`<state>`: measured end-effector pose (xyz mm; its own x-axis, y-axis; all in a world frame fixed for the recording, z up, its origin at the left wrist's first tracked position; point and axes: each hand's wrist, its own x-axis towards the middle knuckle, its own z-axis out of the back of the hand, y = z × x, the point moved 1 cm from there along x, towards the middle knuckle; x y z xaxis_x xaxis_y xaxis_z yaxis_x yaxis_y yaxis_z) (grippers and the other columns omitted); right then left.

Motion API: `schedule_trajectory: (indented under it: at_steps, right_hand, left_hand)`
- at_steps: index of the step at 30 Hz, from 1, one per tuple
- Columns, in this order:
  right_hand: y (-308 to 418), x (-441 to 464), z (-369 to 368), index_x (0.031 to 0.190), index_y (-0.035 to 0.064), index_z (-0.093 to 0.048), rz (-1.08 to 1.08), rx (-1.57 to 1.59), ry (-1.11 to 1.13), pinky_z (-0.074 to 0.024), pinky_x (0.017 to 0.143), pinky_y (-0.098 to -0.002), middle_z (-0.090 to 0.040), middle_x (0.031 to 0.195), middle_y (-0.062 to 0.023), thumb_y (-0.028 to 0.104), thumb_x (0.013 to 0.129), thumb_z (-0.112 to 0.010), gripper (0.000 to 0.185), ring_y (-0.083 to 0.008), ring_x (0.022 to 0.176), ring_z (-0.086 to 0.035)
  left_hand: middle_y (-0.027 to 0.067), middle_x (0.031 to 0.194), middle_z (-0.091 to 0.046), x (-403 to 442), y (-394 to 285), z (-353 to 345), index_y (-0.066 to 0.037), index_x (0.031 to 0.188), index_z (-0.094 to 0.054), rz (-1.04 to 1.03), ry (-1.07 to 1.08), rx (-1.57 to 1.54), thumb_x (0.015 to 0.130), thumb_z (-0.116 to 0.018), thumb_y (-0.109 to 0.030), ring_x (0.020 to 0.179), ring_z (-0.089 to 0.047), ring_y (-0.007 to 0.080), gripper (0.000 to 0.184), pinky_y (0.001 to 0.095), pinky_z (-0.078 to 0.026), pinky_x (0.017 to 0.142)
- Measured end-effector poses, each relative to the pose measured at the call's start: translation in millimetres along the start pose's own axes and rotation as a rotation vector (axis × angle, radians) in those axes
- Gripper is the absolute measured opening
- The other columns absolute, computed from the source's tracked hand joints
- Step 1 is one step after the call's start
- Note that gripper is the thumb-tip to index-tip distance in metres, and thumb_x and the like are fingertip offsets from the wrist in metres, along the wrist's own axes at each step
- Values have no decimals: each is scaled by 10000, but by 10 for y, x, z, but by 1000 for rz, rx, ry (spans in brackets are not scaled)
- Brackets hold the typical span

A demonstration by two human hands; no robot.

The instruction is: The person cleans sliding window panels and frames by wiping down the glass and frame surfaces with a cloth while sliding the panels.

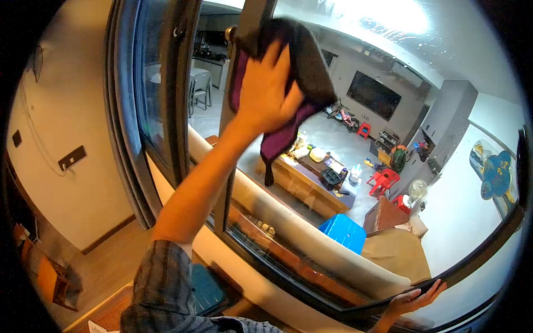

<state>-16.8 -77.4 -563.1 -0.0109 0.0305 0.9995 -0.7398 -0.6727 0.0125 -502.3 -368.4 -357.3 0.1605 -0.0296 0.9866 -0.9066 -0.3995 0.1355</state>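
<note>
my left hand (268, 97) open, fingers spread flat on the purple-black cloth (316, 69), against the glass (452, 50) near the window frame's (478, 248) left edge. my right hand (413, 301) loosely open at the frame's lower right; grip unclear. risk: light palm pressure drops the cloth; swiping left snags the knob (230, 34).

White glare (383, 14) is seen above the black screen (374, 95), and the room (338, 133) around it is brightly lit. Far left of the screen, the wall (72, 122) is lit yellow and the floor (105, 250) is dim. Below the screen, the window frame (488, 244) is bent by the lens; corners are blackened.
</note>
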Motion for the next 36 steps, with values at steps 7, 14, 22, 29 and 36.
schedule_trajectory:
  at_steps: [7, 14, 22, 29, 36]
  right_hand:
    - [-33, -25, -8, 1460, -52, -490, -14, 20, -13, -282, 1207, -543, -385, 1570, -291, 340, 1102, -312, 559, -441, 1461, -377]
    - [-82, -49, -39, 1454, -58, -489, 1, 74, -51, -276, 1208, -539, -389, 1572, -285, 367, 1104, -316, 577, -448, 1457, -378]
    - [280, 199, 197, 1451, -53, -434, -15, 219, -80, -300, 1200, -522, -403, 1545, -270, 355, 1099, -377, 543, -417, 1429, -413]
    - [1325, 1131, 357, 1408, -11, -431, 196, 620, -126, -384, 1142, -555, -467, 1459, -271, 386, 1087, -399, 512, -435, 1352, -490]
    - [2121, 1859, 177, 1401, 32, -469, 470, 816, -115, -391, 1137, -511, -526, 1411, -242, 231, 1061, -478, 394, -380, 1336, -521]
  left_hand:
    - [378, 1462, -399, -1579, -299, 192, 94, 1449, -436, 262, 216, -99, 840, -605, -350, 1270, -414, 611, 772, 654, -295, 1106]
    - [347, 1157, -486, -3277, -698, 388, 94, 1244, -550, 534, 538, -66, 734, -584, -295, 1032, -482, 574, 642, 668, -355, 970]
    - [340, 1205, -496, -3608, -1031, 614, 101, 1219, -576, 481, 492, -132, 714, -677, -377, 1052, -504, 556, 702, 654, -386, 952]
    - [326, 1398, -489, -1704, -687, 275, 24, 1393, -552, 172, 297, -95, 674, -689, -348, 1251, -447, 584, 821, 666, -325, 1114]
    - [256, 1397, -552, 1438, 227, -170, 4, 1426, -500, -22, -216, -45, 832, -648, -252, 1015, -633, 432, 663, 516, -468, 987]
